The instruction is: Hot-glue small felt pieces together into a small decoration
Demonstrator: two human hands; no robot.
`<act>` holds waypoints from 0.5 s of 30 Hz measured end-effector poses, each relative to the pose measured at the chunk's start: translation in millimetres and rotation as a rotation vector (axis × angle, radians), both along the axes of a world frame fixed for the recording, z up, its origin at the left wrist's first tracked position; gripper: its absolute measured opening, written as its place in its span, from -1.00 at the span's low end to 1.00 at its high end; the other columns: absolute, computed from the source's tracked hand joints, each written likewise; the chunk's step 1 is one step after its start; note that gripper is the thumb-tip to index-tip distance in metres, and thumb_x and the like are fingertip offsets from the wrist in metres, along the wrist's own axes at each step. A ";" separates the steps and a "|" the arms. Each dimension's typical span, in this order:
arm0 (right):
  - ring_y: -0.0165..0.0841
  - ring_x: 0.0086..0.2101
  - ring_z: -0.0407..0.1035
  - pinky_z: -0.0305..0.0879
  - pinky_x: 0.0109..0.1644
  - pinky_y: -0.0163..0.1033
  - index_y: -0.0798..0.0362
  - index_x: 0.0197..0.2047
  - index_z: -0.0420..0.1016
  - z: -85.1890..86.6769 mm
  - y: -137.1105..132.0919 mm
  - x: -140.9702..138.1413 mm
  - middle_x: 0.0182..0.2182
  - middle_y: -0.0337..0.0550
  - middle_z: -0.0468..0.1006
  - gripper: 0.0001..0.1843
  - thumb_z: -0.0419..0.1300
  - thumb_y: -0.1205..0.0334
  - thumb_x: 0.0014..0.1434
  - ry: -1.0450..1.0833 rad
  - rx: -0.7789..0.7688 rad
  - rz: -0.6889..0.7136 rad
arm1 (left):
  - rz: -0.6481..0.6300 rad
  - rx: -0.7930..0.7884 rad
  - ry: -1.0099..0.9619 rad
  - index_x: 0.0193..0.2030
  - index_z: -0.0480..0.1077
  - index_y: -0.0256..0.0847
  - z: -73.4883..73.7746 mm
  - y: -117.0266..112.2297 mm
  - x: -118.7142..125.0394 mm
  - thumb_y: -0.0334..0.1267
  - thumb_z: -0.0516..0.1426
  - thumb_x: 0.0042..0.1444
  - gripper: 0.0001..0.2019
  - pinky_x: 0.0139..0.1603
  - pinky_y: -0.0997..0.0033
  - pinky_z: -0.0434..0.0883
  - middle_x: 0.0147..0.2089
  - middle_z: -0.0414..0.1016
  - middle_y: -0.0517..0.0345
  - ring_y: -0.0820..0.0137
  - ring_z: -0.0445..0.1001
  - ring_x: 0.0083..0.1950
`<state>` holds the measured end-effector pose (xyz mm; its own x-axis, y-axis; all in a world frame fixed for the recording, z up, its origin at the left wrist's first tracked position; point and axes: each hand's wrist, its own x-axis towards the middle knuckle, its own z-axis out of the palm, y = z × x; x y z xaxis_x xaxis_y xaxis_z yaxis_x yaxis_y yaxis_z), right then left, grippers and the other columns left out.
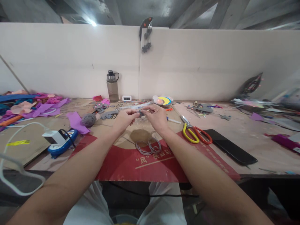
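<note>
Both my hands meet above the red and brown cardboard (140, 172) on the table. My left hand (127, 118) and my right hand (156, 117) pinch a small dark grey piece (141, 113) between their fingertips. Its exact kind is too small to make out. Below the hands lies a loose coil of grey cord (148, 148), with a strand running up near my right wrist. To the left rests a ball of grey yarn (88, 120), beside grey felt scraps (109, 115).
Scissors (195, 131) with yellow and red handles and a black phone (231, 147) lie on the right. A blue power strip (63, 145) with a white charger (55, 137) sits left. Behind stand a bottle (112, 87) and a small clock (127, 98). Purple paper (77, 122) lies left.
</note>
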<state>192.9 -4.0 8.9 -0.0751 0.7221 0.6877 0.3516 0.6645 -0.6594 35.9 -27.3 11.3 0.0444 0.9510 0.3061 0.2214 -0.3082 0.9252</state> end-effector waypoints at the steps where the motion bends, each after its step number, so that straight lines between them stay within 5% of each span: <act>1: -0.42 -0.44 0.29 0.17 -0.35 -0.31 0.07 -0.36 0.57 0.8 -0.8 -0.2 -0.42 -0.16 0.54 -0.80 0.21 0.13 0.01 0.003 -0.011 0.004 | -0.006 -0.004 -0.013 -0.47 0.43 -0.21 -0.3 0.3 0.0 -0.17 0.19 -0.07 -0.85 -0.63 0.51 0.08 -0.66 0.24 0.27 0.58 0.14 -0.65; 6: -0.48 -0.56 0.16 0.07 -0.46 -0.32 0.10 -0.29 0.55 7.8 -5.2 2.5 -0.54 -0.24 0.45 -0.75 0.23 0.12 -0.01 -0.039 -0.048 -0.031 | 0.020 -0.002 -0.034 -0.50 0.43 -0.19 -3.9 2.7 -0.4 -0.21 0.20 -0.08 -0.88 -0.64 0.50 0.06 -0.66 0.25 0.26 0.58 0.14 -0.67; 15: -0.35 -0.32 0.33 0.20 -0.19 -0.25 0.01 -0.35 0.55 10.5 -7.1 5.9 -0.40 -0.17 0.46 -0.91 0.21 0.26 0.05 -0.293 0.164 -0.090 | 0.056 0.022 0.011 -0.47 0.45 -0.20 -6.4 4.8 -1.7 -0.13 0.21 -0.11 -0.83 -0.64 0.51 0.06 -0.67 0.25 0.28 0.58 0.11 -0.68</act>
<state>198.8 -11.2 19.4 -0.2273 0.6165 0.7538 0.5721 0.7109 -0.4089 34.2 -22.4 4.9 -0.0058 0.9451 0.3268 0.2489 -0.3152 0.9158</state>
